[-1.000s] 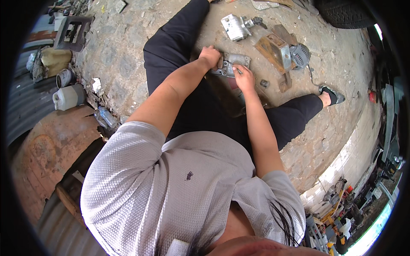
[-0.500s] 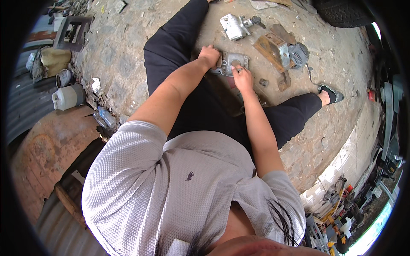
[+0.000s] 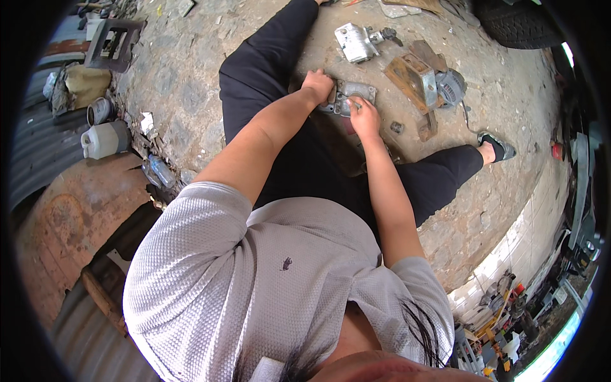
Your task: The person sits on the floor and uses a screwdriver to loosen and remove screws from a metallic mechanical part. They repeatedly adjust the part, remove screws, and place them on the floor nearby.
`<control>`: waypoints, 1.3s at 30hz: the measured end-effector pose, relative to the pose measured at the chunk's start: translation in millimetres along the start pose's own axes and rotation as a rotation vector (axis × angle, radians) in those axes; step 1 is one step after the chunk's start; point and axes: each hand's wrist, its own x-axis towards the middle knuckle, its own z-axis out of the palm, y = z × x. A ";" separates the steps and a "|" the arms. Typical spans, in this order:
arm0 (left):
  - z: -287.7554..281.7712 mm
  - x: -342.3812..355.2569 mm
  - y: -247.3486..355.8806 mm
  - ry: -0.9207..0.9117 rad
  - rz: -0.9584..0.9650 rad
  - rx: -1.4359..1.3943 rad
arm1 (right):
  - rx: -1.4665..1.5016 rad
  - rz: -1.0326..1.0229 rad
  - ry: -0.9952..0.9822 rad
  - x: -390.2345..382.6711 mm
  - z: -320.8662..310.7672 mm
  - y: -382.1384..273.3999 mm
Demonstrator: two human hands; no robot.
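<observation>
Between my legs on the ground lies a flat grey metal casting [image 3: 363, 90] with holes near its edges. My left hand [image 3: 318, 88] is closed over its left end, the fingers curled down at the edge. My right hand [image 3: 365, 116] comes from the near side, thumb and fingers pinched together on the casting's top face. Whatever sits between those fingertips, if anything, is too small to tell. Part of the casting is hidden under both hands. Beneath it, a darker block is partly in shadow.
Beyond my hands lies a silvery metal housing [image 3: 355, 43]. To its right are a rusty angular bracket [image 3: 410, 79] and a grey finned motor-like part [image 3: 450, 87]. A small dark nut-like piece [image 3: 397, 127] lies nearer. A tyre [image 3: 519, 25] stands far right; a white jug [image 3: 105, 140] at left.
The whole view has shifted slightly. My right fingertips have moved a little across the casting, now covering more of its round middle. My left hand stays at the same end.
</observation>
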 end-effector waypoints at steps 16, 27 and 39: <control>4.3 2.1 0.5 0.024 -0.004 -0.004 | 0.008 -0.021 0.071 13.6 7.8 0.2; 5.1 3.5 0.8 0.030 -0.002 0.001 | 0.397 0.304 0.043 24.4 11.1 10.6; 1.4 2.6 -1.3 0.031 -0.016 -0.043 | 0.274 0.268 0.207 13.0 10.2 14.2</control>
